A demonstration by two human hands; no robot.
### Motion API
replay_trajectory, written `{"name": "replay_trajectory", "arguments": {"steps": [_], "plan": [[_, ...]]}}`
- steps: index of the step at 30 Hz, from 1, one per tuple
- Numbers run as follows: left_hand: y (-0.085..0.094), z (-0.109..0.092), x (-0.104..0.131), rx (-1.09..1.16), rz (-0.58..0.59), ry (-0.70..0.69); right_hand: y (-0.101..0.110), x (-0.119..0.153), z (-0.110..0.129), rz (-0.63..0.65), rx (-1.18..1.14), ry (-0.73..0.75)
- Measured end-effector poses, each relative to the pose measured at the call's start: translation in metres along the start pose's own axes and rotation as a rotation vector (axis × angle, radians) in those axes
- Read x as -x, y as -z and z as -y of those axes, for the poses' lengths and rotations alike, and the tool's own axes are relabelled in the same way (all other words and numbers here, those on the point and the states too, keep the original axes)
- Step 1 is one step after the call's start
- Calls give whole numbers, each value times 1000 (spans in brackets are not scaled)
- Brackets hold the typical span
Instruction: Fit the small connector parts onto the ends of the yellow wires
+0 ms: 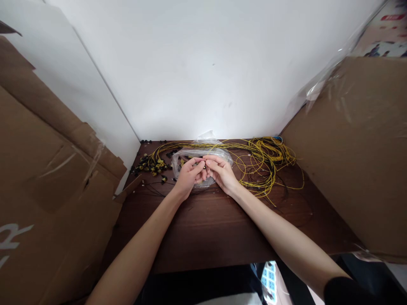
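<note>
1. Two bare hands meet over one dark brown table [203, 237], seen from above.
2. The left hand [190, 173] has a narrow grip, thumb and fingers pinched at one small dark piece [204, 167].
3. The right hand [223, 173] is narrow too, its fingertips touching the left hand's around that same piece, which sits between them, mostly hidden.
4. Beneath and behind the hands lies one crumpled clear plastic bag [227, 156].
5. Yellow wires [270, 156], too many and too tangled to count, lie looped on the right; a long bundle of them runs behind the hands to the left.
6. At that left end is a heap of small black and yellow plugs [154, 164], too crowded to count. One more plug [164, 179] lies just apart, nearer the viewer, beside a few thin black wires [154, 189].
7. Two cardboard boxes flank the table: a left box [57, 169] and a right box [359, 148].
</note>
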State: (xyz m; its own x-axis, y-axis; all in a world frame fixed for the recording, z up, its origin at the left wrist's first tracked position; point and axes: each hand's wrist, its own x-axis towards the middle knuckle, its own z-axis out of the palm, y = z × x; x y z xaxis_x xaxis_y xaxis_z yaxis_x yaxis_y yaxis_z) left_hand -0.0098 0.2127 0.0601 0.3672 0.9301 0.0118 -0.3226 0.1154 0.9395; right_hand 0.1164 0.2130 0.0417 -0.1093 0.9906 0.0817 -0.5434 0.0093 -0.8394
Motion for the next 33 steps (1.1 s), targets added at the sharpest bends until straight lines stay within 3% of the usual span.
{"name": "replay_trajectory", "arguments": {"steps": [15,24,33], "plan": [[0,5,-2,-32,-84,-56,-2,1,1,0,5,38],[2,6,0,-428,-146,-284,-2,-2,-4,-93,-53,48],[9,8,-1,-651,-203,-363,-4,-1,-2,-139,-57,33]]}}
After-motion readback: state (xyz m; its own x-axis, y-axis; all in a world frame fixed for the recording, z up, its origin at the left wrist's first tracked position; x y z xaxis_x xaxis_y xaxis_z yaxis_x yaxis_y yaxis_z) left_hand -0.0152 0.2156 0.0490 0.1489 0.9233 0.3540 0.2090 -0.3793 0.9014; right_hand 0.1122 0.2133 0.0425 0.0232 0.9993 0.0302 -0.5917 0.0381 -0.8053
